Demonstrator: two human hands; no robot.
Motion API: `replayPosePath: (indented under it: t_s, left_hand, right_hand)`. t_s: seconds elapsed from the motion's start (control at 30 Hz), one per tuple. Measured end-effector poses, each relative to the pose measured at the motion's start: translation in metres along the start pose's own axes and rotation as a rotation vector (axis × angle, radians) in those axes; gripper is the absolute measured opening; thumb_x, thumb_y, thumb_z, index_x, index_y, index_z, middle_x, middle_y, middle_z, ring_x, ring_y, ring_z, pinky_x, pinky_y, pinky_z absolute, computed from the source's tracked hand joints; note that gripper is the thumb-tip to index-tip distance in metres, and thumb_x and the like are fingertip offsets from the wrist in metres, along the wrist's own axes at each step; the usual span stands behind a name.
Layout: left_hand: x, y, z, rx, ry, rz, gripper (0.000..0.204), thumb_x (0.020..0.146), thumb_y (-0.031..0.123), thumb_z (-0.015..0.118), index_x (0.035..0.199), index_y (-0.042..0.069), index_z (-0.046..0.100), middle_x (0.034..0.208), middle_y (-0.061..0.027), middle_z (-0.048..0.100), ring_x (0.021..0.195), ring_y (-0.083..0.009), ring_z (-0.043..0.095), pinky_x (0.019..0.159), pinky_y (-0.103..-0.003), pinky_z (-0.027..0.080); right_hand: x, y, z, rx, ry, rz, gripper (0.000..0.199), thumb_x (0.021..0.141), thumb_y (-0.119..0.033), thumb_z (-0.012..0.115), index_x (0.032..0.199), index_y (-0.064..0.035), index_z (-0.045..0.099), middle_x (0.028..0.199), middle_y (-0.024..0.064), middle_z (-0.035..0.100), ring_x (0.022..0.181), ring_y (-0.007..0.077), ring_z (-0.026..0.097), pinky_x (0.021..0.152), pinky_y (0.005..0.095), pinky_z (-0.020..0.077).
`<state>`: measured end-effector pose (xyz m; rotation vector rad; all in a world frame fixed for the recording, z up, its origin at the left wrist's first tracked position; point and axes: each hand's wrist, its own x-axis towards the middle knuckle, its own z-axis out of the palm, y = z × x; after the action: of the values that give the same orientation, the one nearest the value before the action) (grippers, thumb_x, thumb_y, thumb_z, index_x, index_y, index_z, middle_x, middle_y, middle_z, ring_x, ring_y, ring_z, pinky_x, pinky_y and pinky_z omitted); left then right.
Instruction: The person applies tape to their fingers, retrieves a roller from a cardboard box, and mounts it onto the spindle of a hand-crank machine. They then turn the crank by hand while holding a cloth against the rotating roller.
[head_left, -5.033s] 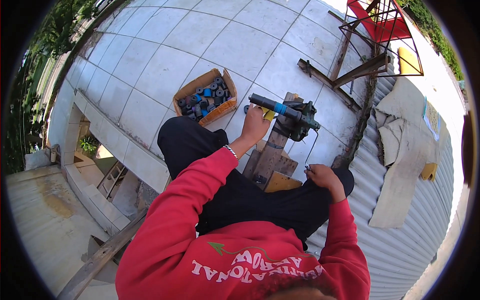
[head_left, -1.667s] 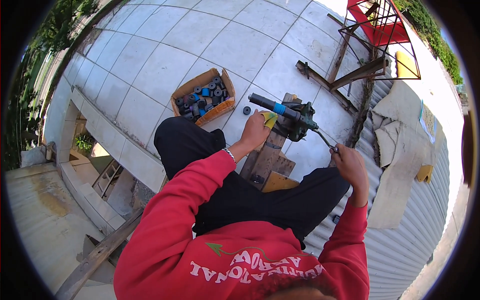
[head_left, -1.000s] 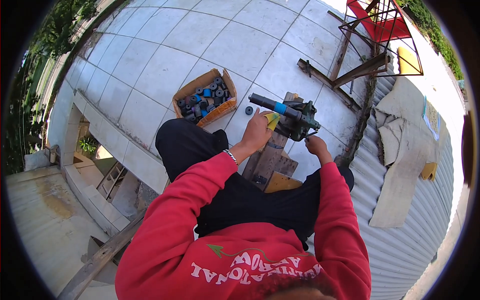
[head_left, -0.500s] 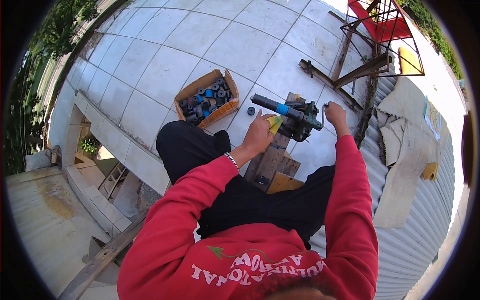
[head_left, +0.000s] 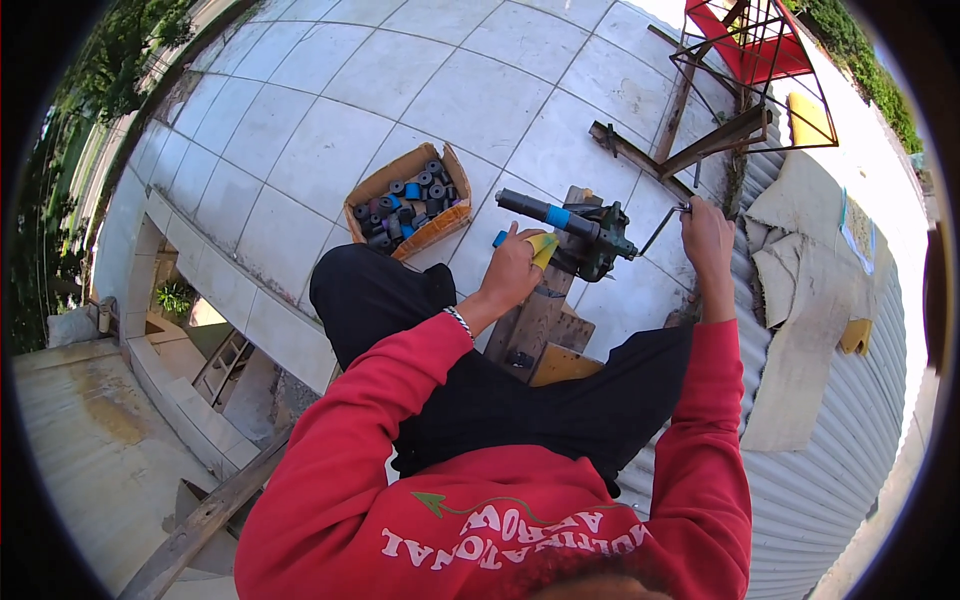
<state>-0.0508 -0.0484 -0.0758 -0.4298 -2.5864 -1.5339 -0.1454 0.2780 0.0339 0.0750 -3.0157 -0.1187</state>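
A dark green hand-cranked machine (head_left: 606, 240) is fixed on a wooden block (head_left: 541, 310) in front of me. From its left side sticks out a black rod with a blue band (head_left: 535, 207). My right hand (head_left: 707, 238) is closed round the end of its crank handle (head_left: 660, 232), out to the right. My left hand (head_left: 512, 268) is just below the rod, fingers closed on a folded yellow-green piece (head_left: 543, 248), cloth or sheet, I cannot tell which. A small blue piece (head_left: 499, 239) shows by its fingertips, partly hidden; whether the fingers touch it is unclear.
An open cardboard box (head_left: 436, 232) of black and blue spool-like pieces stands left of the machine on white floor tiles. Rusty metal bars (head_left: 640, 152) and a red metal frame (head_left: 765, 60) lie beyond, far right. Corrugated sheeting with fabric scraps (head_left: 800, 290) borders the right.
My right hand has swung outward to the right with the crank handle. Beside my left fingertips, a blue piece shows where a black spool stood on the tiles. My left hand has hardly moved.
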Motion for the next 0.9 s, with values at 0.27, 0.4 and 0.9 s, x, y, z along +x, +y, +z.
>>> replayPosePath:
  t_s: [0.27,0.4,0.9]
  left_hand:
    - [-0.002,-0.006,0.003,0.003,-0.022,-0.012,0.037,0.075,-0.005,0.059,0.109,-0.006,0.073,0.123,-0.0236,0.07,0.11,-0.0438,0.066,0.125,-0.058,0.03]
    - [-0.002,-0.007,0.004,0.003,-0.034,-0.028,0.041,0.078,-0.006,0.057,0.115,-0.003,0.074,0.123,-0.0226,0.07,0.11,-0.0447,0.066,0.125,-0.059,0.03]
    - [-0.003,-0.012,0.005,0.088,-0.069,-0.05,0.038,0.076,-0.002,0.06,0.111,-0.005,0.073,0.123,-0.0214,0.07,0.107,-0.045,0.066,0.124,-0.056,0.033]
  right_hand:
    - [-0.087,-0.023,-0.063,0.114,-0.048,-0.053,0.012,0.095,-0.018,0.064,0.095,-0.006,0.063,0.089,0.0139,0.07,0.092,0.0351,0.068,0.075,0.0508,0.0423]
    - [-0.13,-0.033,-0.068,0.181,-0.159,-0.077,0.012,0.094,-0.016,0.065,0.094,-0.0052,0.062,0.082,0.0159,0.069,0.083,0.0368,0.067,0.073,0.0495,0.0422]
    - [-0.191,-0.036,0.056,0.11,-0.709,-0.176,0.033,0.103,-0.036,0.056,0.096,-0.0067,0.069,0.092,0.0184,0.075,0.09,0.0404,0.072,0.079,0.057,0.0531]
